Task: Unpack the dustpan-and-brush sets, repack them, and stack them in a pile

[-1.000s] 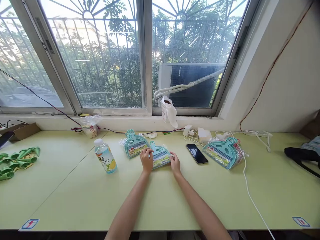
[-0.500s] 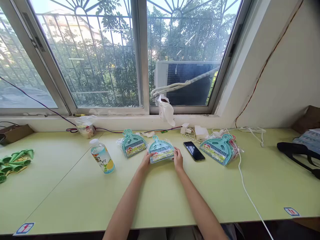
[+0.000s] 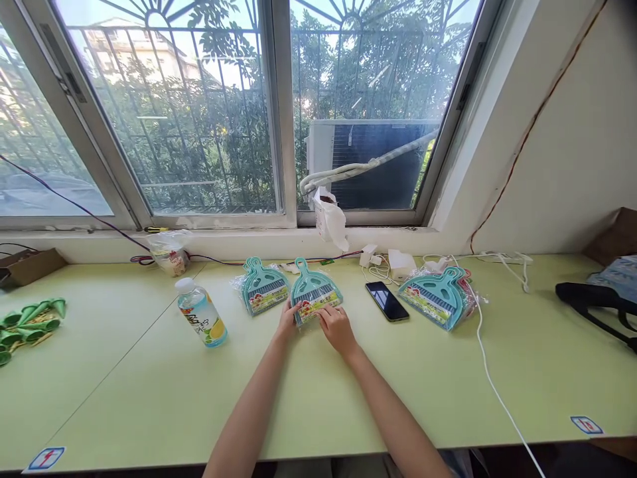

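Observation:
A small turquoise dustpan and brush set, wrapped in clear plastic with a printed label, is in front of me. My left hand grips its lower left side, thumb on the front. Along the bottom edge, my right hand is closed with bent fingers over the label and plastic; its thumb is partly hidden. Close on the left lies a pile of similar wrapped dustpan sets. Further right lies another wrapped pile.
A drink bottle stands at the left, and a phone lies to the right. A white cable runs over the table's front edge. Chargers sit by the window sill. Green cone-shaped pieces lie far left.
My right hand has moved from the set's right side to its bottom edge. The set has turned slightly and tilted up, its handle shifting left. My left hand keeps its hold.

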`<state>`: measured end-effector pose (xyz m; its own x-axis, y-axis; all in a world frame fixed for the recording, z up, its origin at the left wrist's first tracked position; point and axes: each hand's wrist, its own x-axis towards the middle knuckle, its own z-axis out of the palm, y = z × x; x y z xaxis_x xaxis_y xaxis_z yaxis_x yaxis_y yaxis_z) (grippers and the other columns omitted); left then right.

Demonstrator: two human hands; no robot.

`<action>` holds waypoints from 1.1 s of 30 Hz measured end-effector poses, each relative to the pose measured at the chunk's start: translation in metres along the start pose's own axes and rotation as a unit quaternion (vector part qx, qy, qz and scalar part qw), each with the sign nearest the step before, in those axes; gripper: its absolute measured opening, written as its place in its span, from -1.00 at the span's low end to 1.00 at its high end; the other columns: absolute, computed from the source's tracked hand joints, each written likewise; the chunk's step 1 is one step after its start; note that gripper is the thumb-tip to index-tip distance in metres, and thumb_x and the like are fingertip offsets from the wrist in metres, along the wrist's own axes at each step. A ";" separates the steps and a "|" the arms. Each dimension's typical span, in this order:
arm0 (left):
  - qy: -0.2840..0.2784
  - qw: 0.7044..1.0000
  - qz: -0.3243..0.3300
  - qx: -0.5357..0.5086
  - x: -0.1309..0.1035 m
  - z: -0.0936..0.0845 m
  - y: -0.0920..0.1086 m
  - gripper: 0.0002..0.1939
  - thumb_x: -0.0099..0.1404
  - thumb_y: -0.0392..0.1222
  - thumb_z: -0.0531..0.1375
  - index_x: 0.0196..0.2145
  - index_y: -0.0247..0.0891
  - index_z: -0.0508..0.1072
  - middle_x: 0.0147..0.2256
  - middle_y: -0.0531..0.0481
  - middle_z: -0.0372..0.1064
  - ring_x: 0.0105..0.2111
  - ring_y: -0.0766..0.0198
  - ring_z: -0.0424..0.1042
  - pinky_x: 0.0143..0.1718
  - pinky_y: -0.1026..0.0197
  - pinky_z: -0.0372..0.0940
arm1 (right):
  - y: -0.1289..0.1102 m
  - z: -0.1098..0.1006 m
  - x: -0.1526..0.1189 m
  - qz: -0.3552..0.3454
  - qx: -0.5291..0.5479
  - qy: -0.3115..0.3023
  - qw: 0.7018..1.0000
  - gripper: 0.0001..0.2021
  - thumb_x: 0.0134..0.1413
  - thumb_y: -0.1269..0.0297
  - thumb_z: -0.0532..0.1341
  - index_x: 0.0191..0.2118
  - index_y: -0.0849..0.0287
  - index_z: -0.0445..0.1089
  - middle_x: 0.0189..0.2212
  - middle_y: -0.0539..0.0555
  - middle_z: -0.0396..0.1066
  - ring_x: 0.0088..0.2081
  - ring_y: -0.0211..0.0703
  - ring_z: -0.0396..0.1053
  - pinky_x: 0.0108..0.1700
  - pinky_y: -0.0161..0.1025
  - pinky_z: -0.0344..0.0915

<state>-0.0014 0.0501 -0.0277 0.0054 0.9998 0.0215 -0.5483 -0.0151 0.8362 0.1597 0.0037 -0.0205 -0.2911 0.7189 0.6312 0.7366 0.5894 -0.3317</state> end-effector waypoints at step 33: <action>-0.028 0.994 -0.100 0.037 -0.004 0.000 0.005 -0.58 0.20 0.12 0.16 -0.12 -0.22 0.42 -0.17 -0.10 0.47 -0.14 0.12 0.45 -0.16 0.14 0.35 | 0.033 0.014 0.007 0.382 0.602 0.157 0.684 -0.60 -0.19 0.13 0.34 -0.20 0.08 0.26 -0.31 0.03 0.48 -0.27 -0.13 0.49 -0.21 -0.16 0.45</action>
<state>-0.0036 0.0461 -0.0236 0.1560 0.9804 -0.1202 -0.4683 0.1805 0.8649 0.1731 0.0337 -0.0369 0.1827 0.9831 0.0084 -0.4898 0.0984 -0.8662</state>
